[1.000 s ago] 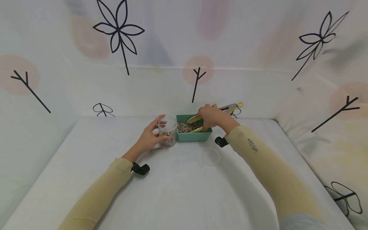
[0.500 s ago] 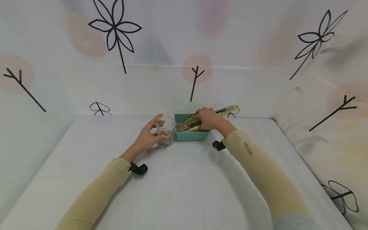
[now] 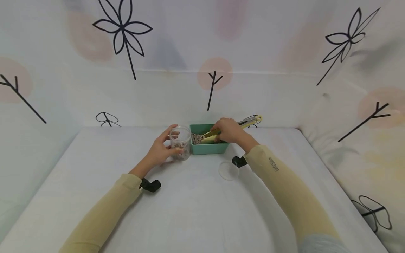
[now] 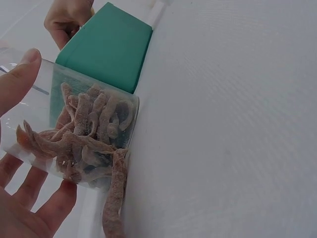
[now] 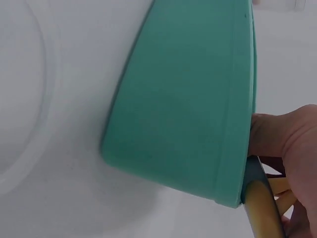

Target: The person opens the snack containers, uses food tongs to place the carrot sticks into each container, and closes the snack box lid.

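Observation:
My left hand [image 3: 159, 151] grips a clear jar [image 3: 180, 137], thumb on the near side and fingers on the far side. Shrivelled brownish dried strips [image 4: 83, 119] fill its lower part in the left wrist view, and one strip [image 4: 115, 193] lies outside against its base. My right hand [image 3: 232, 131] holds tongs with yellow tips [image 3: 209, 139] and a metal handle [image 3: 250, 121]. Those tips reach down into a green rectangular box [image 3: 209, 149], which holds more dried pieces [image 3: 197, 138]. What lies between the tips is hidden.
The jar stands close against the box's left side. A clear round lid [image 3: 229, 171] lies flat in front of the box on the white-covered table [image 3: 196, 211]. A patterned cloth wall [image 3: 164, 95] rises right behind the box.
The two tong tips have drawn closer together inside the box, and my right hand has lowered slightly over it. My left hand keeps its grip on the jar. The head view has shifted a little.

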Demonstrator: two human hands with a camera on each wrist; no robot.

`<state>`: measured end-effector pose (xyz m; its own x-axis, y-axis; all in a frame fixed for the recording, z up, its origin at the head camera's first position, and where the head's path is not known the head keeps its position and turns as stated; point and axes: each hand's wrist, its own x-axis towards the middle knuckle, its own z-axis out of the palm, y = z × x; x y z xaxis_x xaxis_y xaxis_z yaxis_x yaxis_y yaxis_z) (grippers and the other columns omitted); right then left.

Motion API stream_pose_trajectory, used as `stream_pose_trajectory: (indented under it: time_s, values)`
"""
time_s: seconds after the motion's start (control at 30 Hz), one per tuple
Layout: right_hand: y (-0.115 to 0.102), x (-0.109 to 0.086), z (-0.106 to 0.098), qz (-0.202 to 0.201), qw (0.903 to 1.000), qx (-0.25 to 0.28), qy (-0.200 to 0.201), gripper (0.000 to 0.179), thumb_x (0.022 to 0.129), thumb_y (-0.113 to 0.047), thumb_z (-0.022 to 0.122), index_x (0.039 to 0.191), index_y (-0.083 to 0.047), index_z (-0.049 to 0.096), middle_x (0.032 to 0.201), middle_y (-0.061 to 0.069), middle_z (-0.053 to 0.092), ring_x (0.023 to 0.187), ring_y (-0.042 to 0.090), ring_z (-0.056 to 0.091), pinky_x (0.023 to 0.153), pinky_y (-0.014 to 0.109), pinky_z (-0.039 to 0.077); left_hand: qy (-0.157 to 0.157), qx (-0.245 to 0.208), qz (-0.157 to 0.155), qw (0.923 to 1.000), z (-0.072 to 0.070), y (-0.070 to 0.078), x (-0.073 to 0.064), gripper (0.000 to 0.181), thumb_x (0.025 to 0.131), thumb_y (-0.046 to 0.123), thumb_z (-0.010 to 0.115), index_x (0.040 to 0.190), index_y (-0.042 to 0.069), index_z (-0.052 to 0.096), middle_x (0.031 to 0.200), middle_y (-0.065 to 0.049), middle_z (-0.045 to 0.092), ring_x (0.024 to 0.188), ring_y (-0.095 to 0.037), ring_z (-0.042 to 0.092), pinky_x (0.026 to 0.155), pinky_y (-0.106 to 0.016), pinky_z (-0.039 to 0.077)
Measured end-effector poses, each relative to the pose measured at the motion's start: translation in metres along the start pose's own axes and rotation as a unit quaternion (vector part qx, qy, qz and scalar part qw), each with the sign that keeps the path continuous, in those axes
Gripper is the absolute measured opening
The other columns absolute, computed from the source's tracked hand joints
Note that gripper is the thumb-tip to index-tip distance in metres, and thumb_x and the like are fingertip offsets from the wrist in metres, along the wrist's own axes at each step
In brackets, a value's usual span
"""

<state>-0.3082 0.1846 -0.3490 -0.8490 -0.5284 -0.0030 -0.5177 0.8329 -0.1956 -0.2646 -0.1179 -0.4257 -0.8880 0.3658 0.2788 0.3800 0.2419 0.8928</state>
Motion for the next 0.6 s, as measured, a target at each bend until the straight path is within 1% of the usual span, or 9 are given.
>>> stream_pose_trajectory:
  time_s: [0.13, 0.27, 0.4, 0.5, 0.6]
  values:
    - [0.000, -0.003, 0.001, 0.005, 0.9999, 0.003, 0.012, 0.039, 0.083, -0.020, 0.084, 0.118, -0.008, 0.074, 0.111, 0.006, 0.071, 0.102, 0.025, 0.060, 0.091, 0.046, 0.049, 0.001, 0.007, 0.000, 1.0000, 0.000, -0.001, 0.000, 0.093, 0.083, 0.016, 0.084, 0.158, 0.023, 0.029, 0.145, -0.012, 0.048, 0.125, -0.030, 0.045, 0.096, -0.054, 0.049]
    - [0.000, -0.005, -0.001, 0.005, 0.9999, 0.006, 0.015, 0.039, 0.084, -0.021, 0.083, 0.118, -0.007, 0.074, 0.111, 0.007, 0.071, 0.104, 0.026, 0.061, 0.093, 0.046, 0.048, 0.001, 0.012, 0.004, 0.9999, -0.001, 0.000, -0.001, 0.094, 0.082, 0.016, 0.084, 0.158, 0.024, 0.029, 0.145, -0.012, 0.048, 0.125, -0.030, 0.046, 0.096, -0.054, 0.049]
    - [0.000, -0.009, -0.007, 0.009, 0.9995, 0.025, 0.015, 0.040, 0.085, -0.021, 0.082, 0.120, -0.005, 0.073, 0.115, 0.010, 0.070, 0.110, 0.030, 0.060, 0.095, 0.048, 0.048, 0.001, 0.011, 0.006, 0.9999, -0.003, 0.000, -0.001, 0.094, 0.082, 0.016, 0.084, 0.158, 0.025, 0.030, 0.144, -0.011, 0.049, 0.125, -0.030, 0.045, 0.096, -0.054, 0.049]
    - [0.001, -0.011, -0.013, 0.028, 0.9987, 0.039, 0.017, 0.041, 0.085, -0.022, 0.081, 0.122, -0.006, 0.072, 0.119, 0.011, 0.069, 0.112, 0.031, 0.059, 0.095, 0.047, 0.048, -0.002, 0.013, 0.007, 0.9999, -0.003, 0.000, 0.000, 0.093, 0.083, 0.017, 0.084, 0.158, 0.025, 0.029, 0.144, -0.010, 0.049, 0.125, -0.029, 0.046, 0.096, -0.054, 0.048]
    - [0.002, -0.011, -0.017, 0.043, 0.9976, 0.052, 0.018, 0.041, 0.086, -0.022, 0.080, 0.123, -0.007, 0.071, 0.121, 0.011, 0.067, 0.113, 0.031, 0.058, 0.095, 0.047, 0.048, -0.004, 0.014, 0.005, 0.9999, -0.003, -0.001, 0.000, 0.093, 0.083, 0.017, 0.084, 0.158, 0.023, 0.029, 0.144, -0.011, 0.049, 0.125, -0.029, 0.045, 0.097, -0.055, 0.048]
